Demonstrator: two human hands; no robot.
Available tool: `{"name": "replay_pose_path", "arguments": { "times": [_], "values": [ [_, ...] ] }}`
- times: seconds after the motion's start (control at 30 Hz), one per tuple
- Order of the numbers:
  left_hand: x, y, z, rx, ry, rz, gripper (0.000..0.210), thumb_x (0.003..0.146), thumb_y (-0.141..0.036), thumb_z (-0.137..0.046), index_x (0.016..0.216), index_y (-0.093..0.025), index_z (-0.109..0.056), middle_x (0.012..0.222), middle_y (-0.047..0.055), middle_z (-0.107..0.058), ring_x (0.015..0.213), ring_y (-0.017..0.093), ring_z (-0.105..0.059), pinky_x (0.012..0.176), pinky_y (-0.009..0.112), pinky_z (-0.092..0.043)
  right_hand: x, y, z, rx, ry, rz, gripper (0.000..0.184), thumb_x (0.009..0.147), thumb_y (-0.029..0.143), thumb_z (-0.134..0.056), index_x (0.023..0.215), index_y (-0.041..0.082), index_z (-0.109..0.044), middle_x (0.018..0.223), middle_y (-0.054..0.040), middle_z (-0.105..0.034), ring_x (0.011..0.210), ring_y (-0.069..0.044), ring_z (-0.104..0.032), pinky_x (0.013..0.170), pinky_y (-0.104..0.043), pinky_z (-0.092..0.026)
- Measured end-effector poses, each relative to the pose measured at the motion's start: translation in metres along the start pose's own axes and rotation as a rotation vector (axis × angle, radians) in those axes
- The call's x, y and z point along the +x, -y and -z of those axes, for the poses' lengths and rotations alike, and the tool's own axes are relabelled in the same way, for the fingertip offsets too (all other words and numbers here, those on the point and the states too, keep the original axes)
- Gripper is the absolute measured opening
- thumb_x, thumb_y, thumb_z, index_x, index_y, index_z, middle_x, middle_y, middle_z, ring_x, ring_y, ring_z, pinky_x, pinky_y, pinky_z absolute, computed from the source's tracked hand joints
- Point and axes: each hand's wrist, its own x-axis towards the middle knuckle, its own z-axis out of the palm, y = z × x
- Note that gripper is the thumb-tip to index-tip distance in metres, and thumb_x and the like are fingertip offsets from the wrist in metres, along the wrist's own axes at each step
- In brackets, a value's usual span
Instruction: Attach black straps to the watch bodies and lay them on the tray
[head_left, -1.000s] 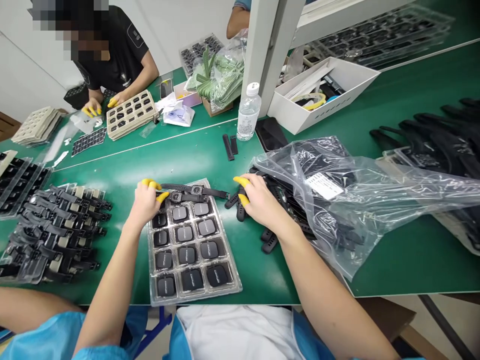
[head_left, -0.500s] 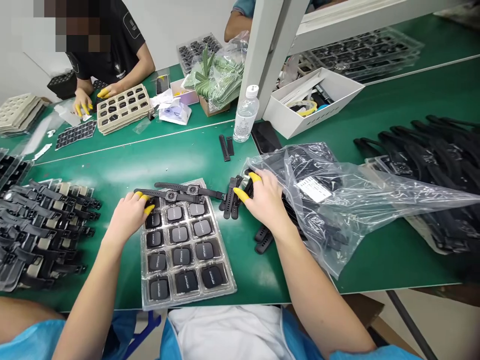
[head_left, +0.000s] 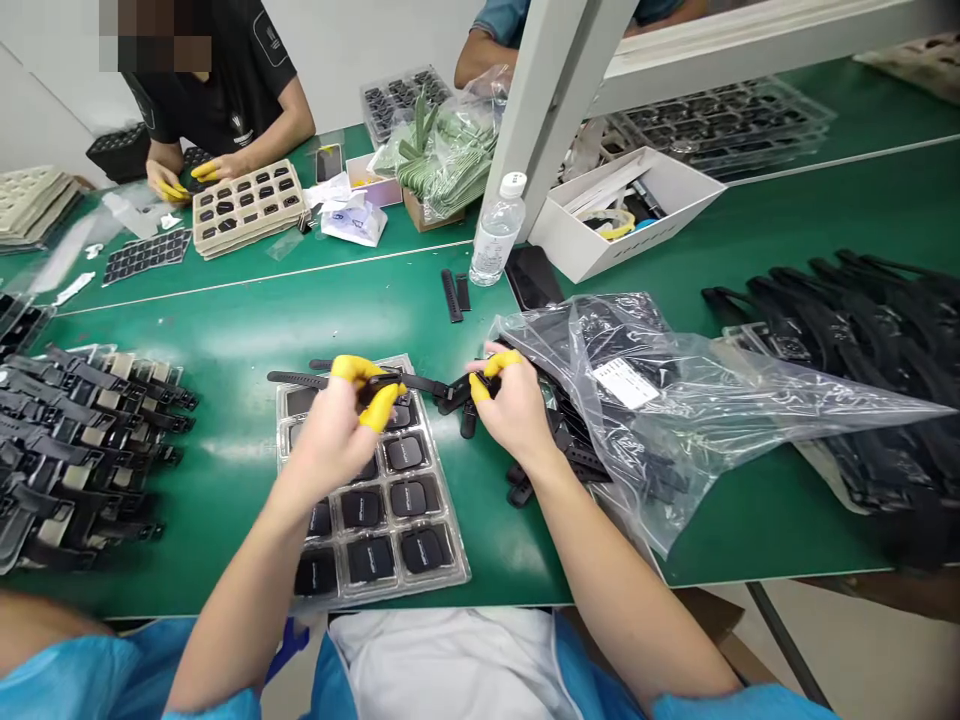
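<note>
My left hand [head_left: 337, 425], with yellow finger cots on thumb and fingers, is closed on a black smartwatch [head_left: 384, 380] above the far end of a clear plastic tray [head_left: 454, 540]. The tray's pockets hold several dark square watch cases [head_left: 405, 453]. Another black strap [head_left: 296, 379] sticks out left of this hand. My right hand [head_left: 517, 410], also in yellow finger cots, pinches a black watch strap [head_left: 454, 394] just right of the tray. More loose straps [head_left: 570, 450] lie beside and below it, partly under a clear plastic bag [head_left: 660, 430].
Assembled watches fill trays at left [head_left: 82, 450] and right [head_left: 847, 340]. Behind my hands are two strap pieces [head_left: 451, 296], a water bottle [head_left: 497, 232], a phone [head_left: 532, 277] and a white box [head_left: 630, 235]. Across the table a co-worker's hands [head_left: 184, 180] work beside a beige tray [head_left: 247, 205].
My left hand has moved right from the tray's far left corner onto the watch. My right hand has closed its fingers on a strap from the small pile and tilted it.
</note>
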Motion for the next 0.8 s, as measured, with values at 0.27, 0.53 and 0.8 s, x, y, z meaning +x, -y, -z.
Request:
{"name": "replay_pose_path", "arguments": {
  "times": [0.27,0.53,0.8],
  "values": [
    [0.007,0.056,-0.056,-0.184,0.040,-0.107,0.027,0.105,-0.026,-0.048,0.132,-0.019,-0.049,0.116,0.011,-0.067,0.087,0.016,-0.066,0.082,0.033,-0.057,-0.025,0.052,0.007,1.004,0.327,-0.413,0.041,0.097,0.064,-0.055,0.086,0.025,-0.050,0.062,0.0082,-0.038,0.042,-0.009,-0.025,0.039,-0.024,-0.022],
    [0.006,0.058,-0.047,0.082,0.131,-0.456,0.052,0.098,-0.006,-0.041,0.147,-0.020,-0.051,0.141,0.015,-0.063,0.136,0.025,-0.058,0.112,0.045,-0.052,-0.037,0.064,-0.006,0.990,0.711,-0.492,0.032,0.096,0.050,-0.068,0.096,0.020,-0.056,0.058,0.0072,-0.058,0.042,-0.008,-0.041,0.043,-0.022,-0.031],
    [0.007,0.057,-0.045,0.111,0.135,-0.507,0.052,0.098,-0.004,-0.041,0.146,-0.021,-0.052,0.136,0.014,-0.065,0.130,0.024,-0.061,0.110,0.044,-0.054,-0.033,0.060,-0.006,1.175,0.659,-0.620,0.027,0.091,0.041,-0.073,0.090,0.020,-0.057,0.051,0.0091,-0.053,0.038,-0.006,-0.033,0.039,-0.020,-0.025]
  ]
}}
